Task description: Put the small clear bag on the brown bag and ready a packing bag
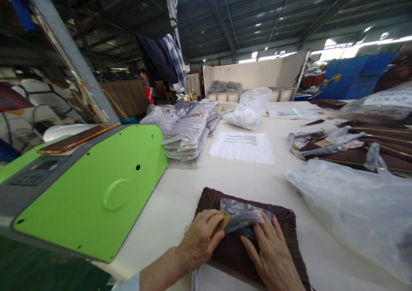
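Observation:
A folded dark brown ribbed garment (280,222) lies on the white table (231,183) at the near edge. On top of it sits a small clear plastic packet (240,216) with a tan card tag (224,219). My left hand (201,239) pinches the tag and the packet's left end. My right hand (272,254) lies flat on the garment with its fingertips pressing the packet's right part.
A green and grey machine (93,192) stands at the left. Stacked bagged garments (188,134), a printed sheet (243,147) and a white filled bag (249,108) lie beyond. Brown garments (363,147) and a large clear bag (357,209) fill the right. A person in red (147,87) stands far back.

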A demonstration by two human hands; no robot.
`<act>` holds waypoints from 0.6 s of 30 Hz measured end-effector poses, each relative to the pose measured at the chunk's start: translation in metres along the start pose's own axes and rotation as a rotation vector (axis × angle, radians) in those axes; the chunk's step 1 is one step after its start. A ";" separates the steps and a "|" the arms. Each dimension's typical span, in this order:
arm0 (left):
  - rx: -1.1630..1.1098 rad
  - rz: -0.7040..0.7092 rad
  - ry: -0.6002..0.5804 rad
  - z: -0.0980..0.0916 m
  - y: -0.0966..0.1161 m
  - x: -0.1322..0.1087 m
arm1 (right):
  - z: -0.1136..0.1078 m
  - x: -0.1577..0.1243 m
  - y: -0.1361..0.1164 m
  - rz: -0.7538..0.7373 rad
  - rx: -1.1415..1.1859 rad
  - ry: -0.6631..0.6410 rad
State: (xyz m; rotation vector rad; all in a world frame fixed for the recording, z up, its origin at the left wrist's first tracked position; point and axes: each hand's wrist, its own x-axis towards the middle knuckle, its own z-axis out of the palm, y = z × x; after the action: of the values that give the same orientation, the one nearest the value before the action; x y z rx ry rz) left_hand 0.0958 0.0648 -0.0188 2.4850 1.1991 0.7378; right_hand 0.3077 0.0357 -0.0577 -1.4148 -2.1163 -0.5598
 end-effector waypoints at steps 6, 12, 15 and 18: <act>-0.231 -0.153 -0.013 -0.002 -0.004 -0.003 | -0.003 0.001 0.002 0.018 0.022 0.026; -0.508 -0.237 0.061 -0.015 -0.003 0.013 | -0.005 0.000 0.005 -0.008 0.056 0.057; -0.634 -0.313 0.018 -0.018 -0.008 0.028 | -0.004 -0.001 0.005 -0.014 0.069 0.045; -0.639 -0.288 -0.028 -0.015 -0.014 0.037 | -0.001 -0.001 0.005 -0.024 0.083 0.039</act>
State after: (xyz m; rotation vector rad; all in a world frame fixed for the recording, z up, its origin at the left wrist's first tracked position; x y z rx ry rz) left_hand 0.0978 0.1033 -0.0011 1.7571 1.0653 0.8380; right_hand 0.3124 0.0359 -0.0576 -1.3246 -2.1033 -0.4988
